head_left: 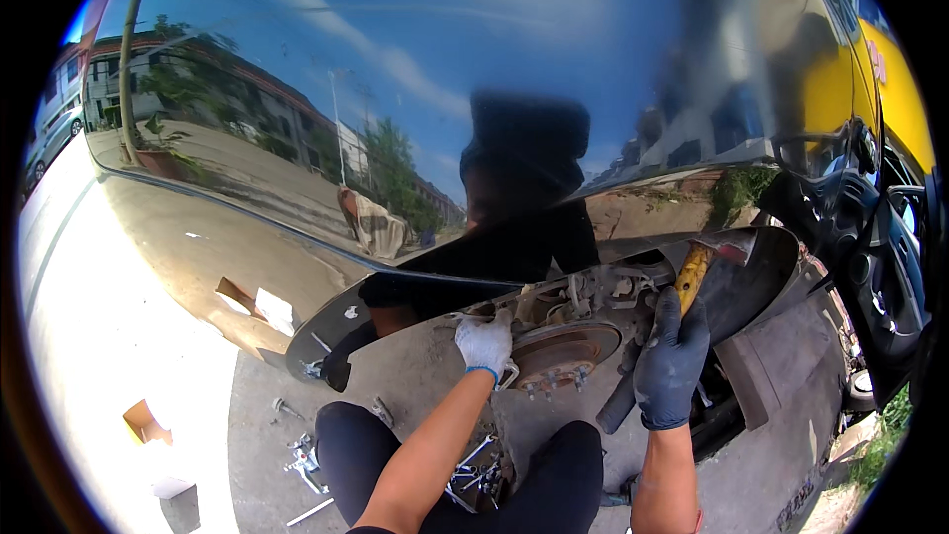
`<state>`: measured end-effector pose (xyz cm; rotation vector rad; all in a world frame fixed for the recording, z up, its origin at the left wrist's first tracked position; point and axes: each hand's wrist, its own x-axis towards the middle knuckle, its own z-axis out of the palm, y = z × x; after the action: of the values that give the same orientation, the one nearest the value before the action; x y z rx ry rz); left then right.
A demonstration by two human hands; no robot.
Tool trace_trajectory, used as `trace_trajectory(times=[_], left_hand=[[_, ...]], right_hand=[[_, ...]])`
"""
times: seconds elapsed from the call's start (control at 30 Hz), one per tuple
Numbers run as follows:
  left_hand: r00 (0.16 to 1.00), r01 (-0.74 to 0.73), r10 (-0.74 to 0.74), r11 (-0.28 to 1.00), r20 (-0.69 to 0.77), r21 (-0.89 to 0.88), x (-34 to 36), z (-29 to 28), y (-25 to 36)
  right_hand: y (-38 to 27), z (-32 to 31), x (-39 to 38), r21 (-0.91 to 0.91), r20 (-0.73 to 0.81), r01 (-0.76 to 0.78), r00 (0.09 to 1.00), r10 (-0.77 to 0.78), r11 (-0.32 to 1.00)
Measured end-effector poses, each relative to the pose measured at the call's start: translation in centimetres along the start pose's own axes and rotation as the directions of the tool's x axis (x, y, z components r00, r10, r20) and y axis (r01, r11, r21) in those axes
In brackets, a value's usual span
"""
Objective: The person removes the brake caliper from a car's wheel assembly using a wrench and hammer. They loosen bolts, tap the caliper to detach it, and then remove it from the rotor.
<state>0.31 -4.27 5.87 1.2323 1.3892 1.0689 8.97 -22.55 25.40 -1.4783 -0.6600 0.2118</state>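
My left hand [483, 342], in a white knit glove, is closed with its fingers curled at the left edge of a rusty brake disc [567, 349]. What the fingers grip among the metal parts is hidden. My right hand [672, 368], in a dark grey glove, is wrapped round the worn yellow handle of a hatchet [694, 275]. Its flared, reddish-grey head is raised up and to the right of the disc, inside the wheel arch. Wheel studs stick out from the disc's hub. Dirty suspension parts [578, 299] show behind the disc.
A glossy dark car body [395, 49] overhangs the work. Wrenches and sockets [479, 475] lie between my knees, with more metal tools [304, 460] to the left. Open cardboard boxes [255, 307] stand on the ground at left. A dark toolbox [727, 391] is at right, near an open car door [895, 267].
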Motion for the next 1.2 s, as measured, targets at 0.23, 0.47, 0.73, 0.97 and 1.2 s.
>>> trace_trajectory(times=[0.23, 0.47, 0.73, 0.97, 1.2], left_hand=[[0.961, -0.272, 0.276, 0.959, -0.031, 0.083, 5.0, 4.0, -9.4], [0.727, -0.461, 0.322, 0.883, 0.606, 0.084, 3.9, -2.6, -0.9], [0.494, -0.737, 0.345, 0.653, 0.798, 0.174, 5.1, -4.6, 1.2], [0.669, -0.492, 0.36, 0.87, 0.65, 0.025, 4.5, -2.8, -1.2], [0.699, -0.26, 0.277, 0.957, 0.659, -0.127, 6.8, -2.1, -3.7]], right_hand=[[13.2, 8.3, -4.4, -0.486, 0.497, 0.47, 0.842, -0.209, 0.737], [9.8, -2.3, -4.1, -0.202, 0.474, -0.168, 0.846, 0.246, 0.965], [8.5, -8.7, -4.5, 0.052, 0.272, -0.473, 0.854, 0.443, 0.88], [10.2, -11.1, -5.0, 0.091, 0.273, -0.477, 0.856, 0.439, 0.874], [10.8, -11.3, -4.6, 0.121, 0.297, -0.524, 0.83, 0.473, 0.843]])
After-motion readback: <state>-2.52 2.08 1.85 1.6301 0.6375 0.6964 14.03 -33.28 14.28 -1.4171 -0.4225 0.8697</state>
